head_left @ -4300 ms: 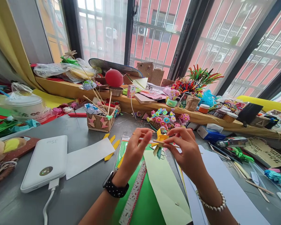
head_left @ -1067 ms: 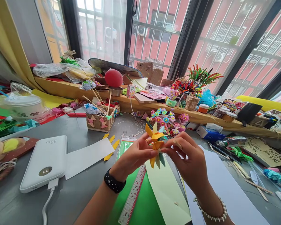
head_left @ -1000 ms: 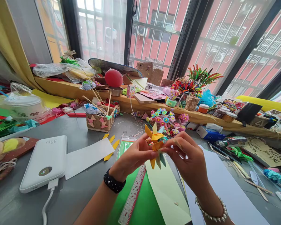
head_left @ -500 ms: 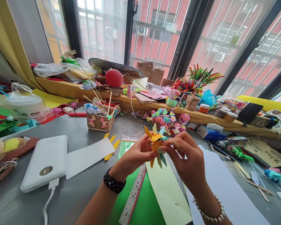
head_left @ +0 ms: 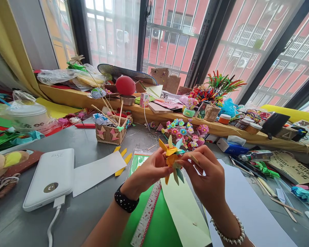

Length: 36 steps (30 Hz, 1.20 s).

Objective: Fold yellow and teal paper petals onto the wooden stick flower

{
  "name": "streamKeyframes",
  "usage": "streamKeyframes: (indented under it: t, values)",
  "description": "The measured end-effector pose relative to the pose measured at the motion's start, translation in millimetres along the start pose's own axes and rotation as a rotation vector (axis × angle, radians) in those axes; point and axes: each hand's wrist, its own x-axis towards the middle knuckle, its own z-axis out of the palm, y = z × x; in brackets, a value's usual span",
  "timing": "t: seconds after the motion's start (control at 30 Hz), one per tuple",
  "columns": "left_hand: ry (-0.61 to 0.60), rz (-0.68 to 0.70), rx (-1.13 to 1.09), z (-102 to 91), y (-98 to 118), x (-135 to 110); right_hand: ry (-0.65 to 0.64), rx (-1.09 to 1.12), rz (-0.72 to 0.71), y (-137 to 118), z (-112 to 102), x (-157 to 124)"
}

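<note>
A folded paper pinwheel [head_left: 171, 157] with yellow, orange and green blades sits between my two hands above the desk. My left hand [head_left: 147, 171] pinches its left side with thumb and fingertips. My right hand [head_left: 206, 175] grips its right side, and a thin wooden stick [head_left: 194, 158] lies across those fingers. Under the hands lie a pale green paper strip [head_left: 183, 207], a green sheet [head_left: 159, 223] and a patterned ruler [head_left: 146, 216].
A white power bank [head_left: 50, 176] with its cable lies at the left beside a white paper sheet [head_left: 95, 171]. A cardboard box of sticks [head_left: 110, 133] and paper flowers [head_left: 184, 131] stand behind the hands. White sheets [head_left: 249, 206] lie at the right. The windowsill is crowded with craft supplies.
Over the last seconds both hands turned the pinwheel from flat on its stick to upright and facing me. In the last half second it barely shifted.
</note>
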Motion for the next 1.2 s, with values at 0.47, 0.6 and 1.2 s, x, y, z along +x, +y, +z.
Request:
streamKeyframes:
  t: [0.47, 0.6, 1.2]
  values:
    - [-0.010, 0.000, -0.008, 0.2, 0.5, 0.5, 0.021, 0.008, 0.012, 1.3, 2.6, -1.4]
    - [0.008, 0.002, -0.031, 1.4, 0.4, 0.6, 0.019, -0.004, 0.012, 0.9, 2.1, -1.3]
    - [0.037, 0.020, -0.004, -1.3, 2.5, 0.6, -0.116, 0.099, 0.054, 3.3, -6.7, 4.1]
